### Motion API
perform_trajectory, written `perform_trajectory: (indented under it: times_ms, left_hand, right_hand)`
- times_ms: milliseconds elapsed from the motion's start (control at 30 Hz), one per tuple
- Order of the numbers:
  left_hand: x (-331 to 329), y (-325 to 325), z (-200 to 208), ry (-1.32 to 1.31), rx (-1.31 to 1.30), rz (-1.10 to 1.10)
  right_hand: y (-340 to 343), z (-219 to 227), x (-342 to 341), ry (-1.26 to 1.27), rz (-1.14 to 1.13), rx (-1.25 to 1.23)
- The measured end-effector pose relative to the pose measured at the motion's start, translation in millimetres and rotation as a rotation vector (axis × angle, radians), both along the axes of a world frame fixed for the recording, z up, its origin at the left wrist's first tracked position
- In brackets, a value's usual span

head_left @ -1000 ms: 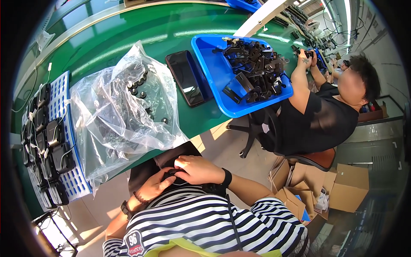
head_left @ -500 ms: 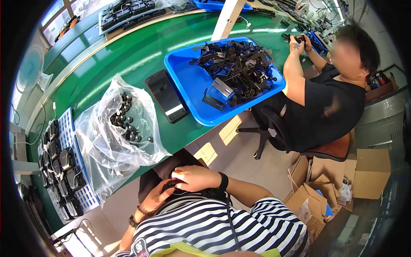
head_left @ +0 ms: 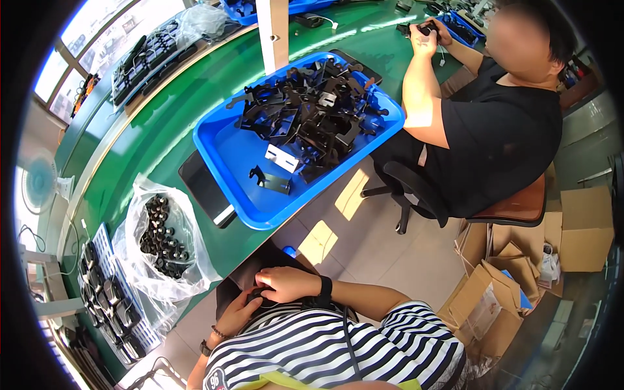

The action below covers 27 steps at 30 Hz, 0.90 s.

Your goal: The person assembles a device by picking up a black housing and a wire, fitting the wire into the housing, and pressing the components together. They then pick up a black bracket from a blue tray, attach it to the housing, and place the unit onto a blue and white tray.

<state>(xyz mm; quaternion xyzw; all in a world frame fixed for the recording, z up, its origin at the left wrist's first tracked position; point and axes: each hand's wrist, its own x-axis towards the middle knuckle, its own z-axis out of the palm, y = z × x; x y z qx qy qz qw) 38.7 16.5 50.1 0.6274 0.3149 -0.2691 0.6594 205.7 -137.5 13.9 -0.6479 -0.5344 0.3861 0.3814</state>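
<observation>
Close to my lap, my two hands meet around a small black part [head_left: 257,294], mostly covered by the fingers. My left hand [head_left: 235,314] is closed on it from the left side, its thumb and fingers pressed together. My right hand [head_left: 292,284] curls over it from the right. The part's exact kind cannot be made out. Ahead on the green bench lies a clear plastic bag [head_left: 203,263] with several small black knob-like pieces [head_left: 162,244] inside. A blue tray [head_left: 224,153] heaped with black metal brackets [head_left: 312,120] rests beyond my hands, to the right of the bag.
A black phone [head_left: 200,181] lies partly beneath the tray's left edge. At far left, a perforated rack [head_left: 140,318] carries several black devices with cables. A co-worker [head_left: 494,143] sits at right, handling a dark part. Cardboard boxes [head_left: 487,299] stand on the floor.
The whole view has shifted, so the tray and bag appear farther left and lower. My hands stay together around the black part, with only slight finger movement.
</observation>
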Motion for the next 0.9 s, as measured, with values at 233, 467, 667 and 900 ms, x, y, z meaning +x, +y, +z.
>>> perform_trajectory:
  times_ms: [233, 467, 667, 900]
  left_hand:
    - [21.7, -8.9, 2.6, -0.002, -0.007, 0.039]
    - [29.7, -13.0, 10.3, -0.054, -0.036, 0.031]
    - [30.0, -12.7, 3.4, -0.046, -0.024, 0.040]
    - [18.5, -7.2, -9.4, -0.051, -0.002, 0.056]
  right_hand:
    - [-4.9, -7.5, 15.3, 0.013, -0.012, -0.002]
    - [-20.5, 1.4, 31.8, 0.123, 0.030, 0.001]
    - [-17.5, 1.0, 23.9, -0.062, 0.009, 0.008]
    - [-12.3, 9.1, 25.0, -0.275, 0.085, -0.038]
